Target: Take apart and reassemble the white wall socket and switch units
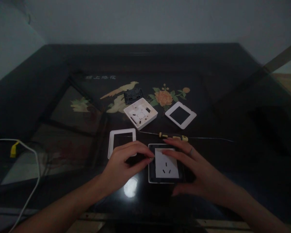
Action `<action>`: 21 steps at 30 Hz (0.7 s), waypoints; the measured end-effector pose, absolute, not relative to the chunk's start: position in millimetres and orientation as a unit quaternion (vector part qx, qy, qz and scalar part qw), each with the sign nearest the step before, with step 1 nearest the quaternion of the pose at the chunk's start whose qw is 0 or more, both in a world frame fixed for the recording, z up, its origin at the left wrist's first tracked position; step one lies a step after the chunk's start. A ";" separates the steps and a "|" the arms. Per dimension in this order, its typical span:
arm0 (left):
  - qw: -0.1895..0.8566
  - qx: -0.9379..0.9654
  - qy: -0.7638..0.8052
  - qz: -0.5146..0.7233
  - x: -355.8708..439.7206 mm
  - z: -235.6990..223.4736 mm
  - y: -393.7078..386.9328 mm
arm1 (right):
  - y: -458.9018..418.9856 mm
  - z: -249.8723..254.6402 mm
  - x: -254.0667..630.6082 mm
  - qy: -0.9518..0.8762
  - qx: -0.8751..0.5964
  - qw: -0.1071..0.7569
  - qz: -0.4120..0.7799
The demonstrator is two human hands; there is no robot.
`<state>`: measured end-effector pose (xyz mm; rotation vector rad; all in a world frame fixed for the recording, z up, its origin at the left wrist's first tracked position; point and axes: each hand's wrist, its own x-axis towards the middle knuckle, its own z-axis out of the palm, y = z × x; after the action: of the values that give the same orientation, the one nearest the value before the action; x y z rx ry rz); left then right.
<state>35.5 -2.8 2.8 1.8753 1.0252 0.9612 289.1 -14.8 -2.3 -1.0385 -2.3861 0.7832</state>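
Observation:
A wall socket (166, 170) with a white centre panel and a dark surround lies face up near the table's front edge. My left hand (126, 165) is at its left side, thumb and forefinger pinched together over the dark surround; whatever they hold is too small to make out. Spread around the socket's right side is my right hand (191, 165), a fingertip on the white panel and the thumb apart below. Just behind it lies a screwdriver (173, 136) with a black and yellow handle. A white square frame (110, 142) lies partly behind my left hand.
Farther back sit a white mounting box (141, 114), a dark socket back (133, 96) and a second white frame (180, 115). A white cable (38, 161) with a yellow tag (13, 149) runs along the left. The glossy black table (232, 106) bears a bird-and-flower picture.

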 end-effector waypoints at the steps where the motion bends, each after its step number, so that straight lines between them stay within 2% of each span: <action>1: 0.391 0.738 0.403 0.375 35.6 2.2 -2.7 | -17.1 -4.8 286.2 -0.860 -0.372 0.201 0.284; 14: 0.362 0.747 0.418 0.369 33.8 -3.1 0.7 | -18.7 -18.4 267.9 -0.864 -0.388 0.233 0.219; 21: 0.369 0.751 0.407 0.367 32.2 -7.2 1.7 | -14.9 -12.1 258.4 -0.868 -0.392 0.199 0.232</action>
<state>32.2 1.7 -7.2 1.9282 1.0448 0.9414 258.4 -14.9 -12.1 -1.0962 -2.4277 0.6485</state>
